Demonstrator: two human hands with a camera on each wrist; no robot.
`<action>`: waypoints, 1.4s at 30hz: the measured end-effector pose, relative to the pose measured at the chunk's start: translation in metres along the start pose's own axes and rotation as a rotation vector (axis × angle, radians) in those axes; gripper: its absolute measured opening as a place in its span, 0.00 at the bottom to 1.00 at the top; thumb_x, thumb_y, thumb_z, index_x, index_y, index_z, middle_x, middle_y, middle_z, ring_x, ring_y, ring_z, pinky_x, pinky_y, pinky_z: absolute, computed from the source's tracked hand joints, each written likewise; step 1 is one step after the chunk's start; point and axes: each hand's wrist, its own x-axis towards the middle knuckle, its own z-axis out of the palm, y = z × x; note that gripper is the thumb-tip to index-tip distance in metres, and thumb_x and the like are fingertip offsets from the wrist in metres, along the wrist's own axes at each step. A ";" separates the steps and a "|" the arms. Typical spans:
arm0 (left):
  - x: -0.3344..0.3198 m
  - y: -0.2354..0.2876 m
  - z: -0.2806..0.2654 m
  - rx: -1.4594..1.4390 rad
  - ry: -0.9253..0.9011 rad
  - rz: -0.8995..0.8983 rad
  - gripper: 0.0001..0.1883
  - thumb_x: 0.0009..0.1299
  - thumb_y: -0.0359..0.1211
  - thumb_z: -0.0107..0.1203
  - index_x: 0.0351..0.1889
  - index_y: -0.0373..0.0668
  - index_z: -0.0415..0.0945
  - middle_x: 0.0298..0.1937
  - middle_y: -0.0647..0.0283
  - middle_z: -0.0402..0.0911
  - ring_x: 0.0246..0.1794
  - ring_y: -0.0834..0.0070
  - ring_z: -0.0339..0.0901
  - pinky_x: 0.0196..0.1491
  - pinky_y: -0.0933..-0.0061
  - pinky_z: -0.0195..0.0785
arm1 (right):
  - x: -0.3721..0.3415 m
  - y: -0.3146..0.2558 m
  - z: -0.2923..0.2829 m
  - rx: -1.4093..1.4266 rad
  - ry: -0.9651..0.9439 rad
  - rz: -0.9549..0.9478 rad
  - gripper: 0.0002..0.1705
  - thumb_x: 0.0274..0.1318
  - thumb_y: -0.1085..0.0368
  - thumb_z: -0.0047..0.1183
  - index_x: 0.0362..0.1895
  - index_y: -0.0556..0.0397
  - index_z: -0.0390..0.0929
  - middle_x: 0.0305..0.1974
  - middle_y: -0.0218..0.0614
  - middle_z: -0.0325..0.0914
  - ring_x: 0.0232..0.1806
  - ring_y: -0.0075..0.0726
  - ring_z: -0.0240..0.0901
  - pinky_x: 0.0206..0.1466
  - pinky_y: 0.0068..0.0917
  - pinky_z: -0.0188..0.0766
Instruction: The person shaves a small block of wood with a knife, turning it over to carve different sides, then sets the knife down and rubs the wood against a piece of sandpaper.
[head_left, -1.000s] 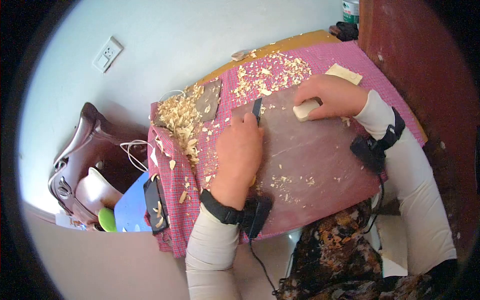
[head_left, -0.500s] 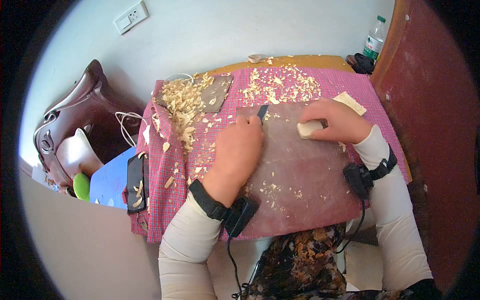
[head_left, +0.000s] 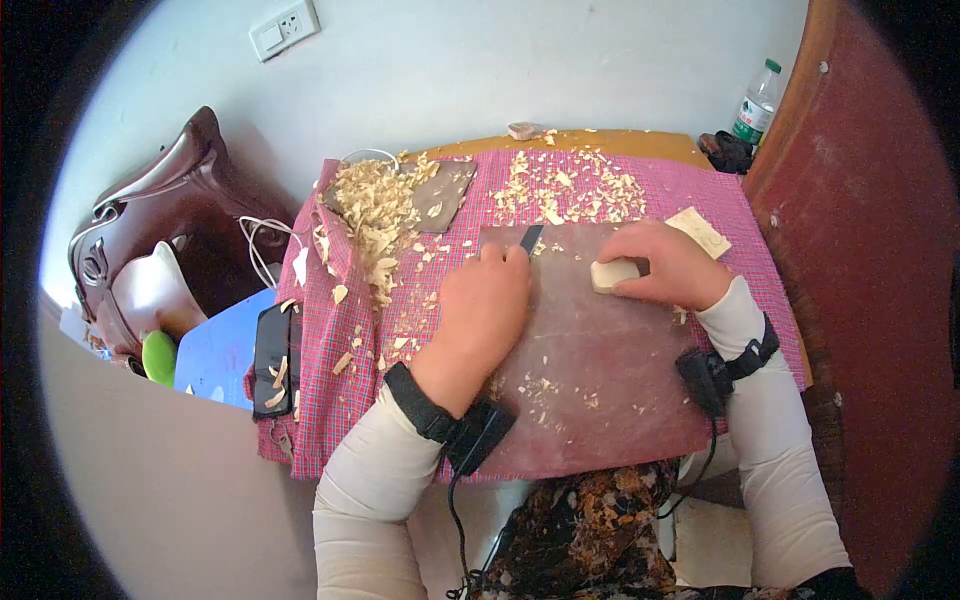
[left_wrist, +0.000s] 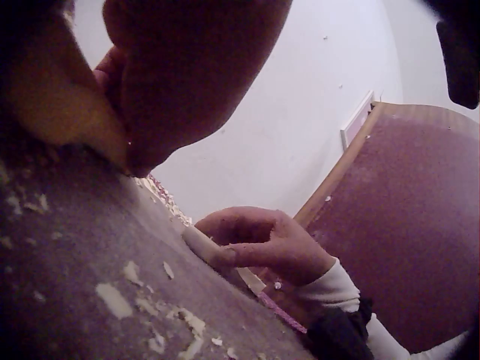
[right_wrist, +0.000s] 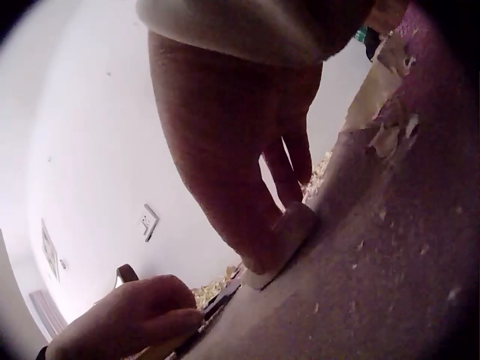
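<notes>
My left hand (head_left: 485, 310) grips a knife by its handle over the left part of a reddish-brown board (head_left: 630, 370). The dark blade (head_left: 532, 238) points away past the knuckles, and most of the yellowish handle (left_wrist: 60, 90) is hidden by the palm in the head view. On the board's far right part, my right hand (head_left: 665, 268) holds a small pale wood block (head_left: 606, 276) between thumb and fingers. The right wrist view shows this block (right_wrist: 281, 251) low against the board, with the left hand (right_wrist: 131, 319) beyond it.
Wood shavings (head_left: 375, 205) heap at the left beside a dark flat sheet (head_left: 445, 195); more lie scattered at the back. A pale flat piece (head_left: 700, 232) sits on the checked cloth (head_left: 775, 290). A phone (head_left: 272, 360) lies at the left edge, and a bottle (head_left: 757, 105) stands back right.
The head view has swung, so the table appears lower and the bottle now shows whole. Both hands keep their grips and stay about where they were on the board.
</notes>
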 end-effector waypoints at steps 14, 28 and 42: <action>-0.002 0.002 -0.005 -0.026 0.002 -0.001 0.14 0.63 0.38 0.55 0.40 0.40 0.70 0.39 0.51 0.76 0.36 0.52 0.78 0.35 0.55 0.72 | 0.001 -0.007 -0.003 0.031 0.005 0.004 0.16 0.38 0.61 0.60 0.36 0.54 0.80 0.35 0.42 0.79 0.39 0.48 0.76 0.43 0.36 0.71; -0.004 0.003 -0.004 -0.046 0.030 -0.003 0.14 0.63 0.37 0.55 0.39 0.39 0.69 0.38 0.50 0.75 0.35 0.52 0.77 0.35 0.54 0.72 | 0.004 -0.009 0.002 0.021 -0.056 0.034 0.16 0.38 0.61 0.60 0.36 0.51 0.80 0.36 0.39 0.78 0.41 0.47 0.74 0.45 0.38 0.70; -0.002 0.003 -0.004 -0.031 0.014 -0.006 0.13 0.63 0.37 0.55 0.39 0.38 0.70 0.38 0.50 0.76 0.36 0.52 0.77 0.35 0.54 0.73 | 0.004 -0.005 0.003 0.001 0.003 -0.045 0.16 0.38 0.61 0.61 0.35 0.53 0.79 0.34 0.39 0.78 0.39 0.48 0.75 0.42 0.37 0.71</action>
